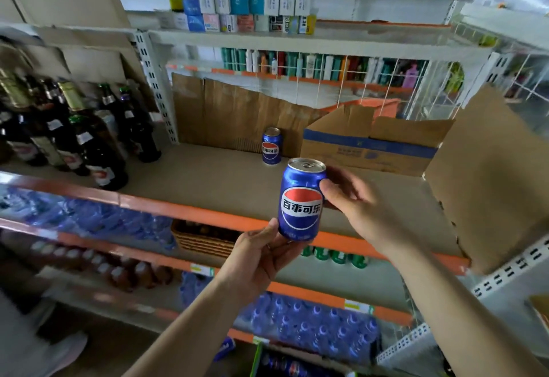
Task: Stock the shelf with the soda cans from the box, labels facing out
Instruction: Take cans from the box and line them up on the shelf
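Both our left hand (261, 253) and right hand (346, 198) pinch the soda can (301, 198) before the shelf (208, 180); loose fingertip holds risk dropping it.

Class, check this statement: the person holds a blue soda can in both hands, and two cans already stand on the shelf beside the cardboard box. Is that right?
Not quite. The head view shows only one can on the shelf, left of the cardboard box. The rest holds: the left hand and right hand hold the blue soda can.
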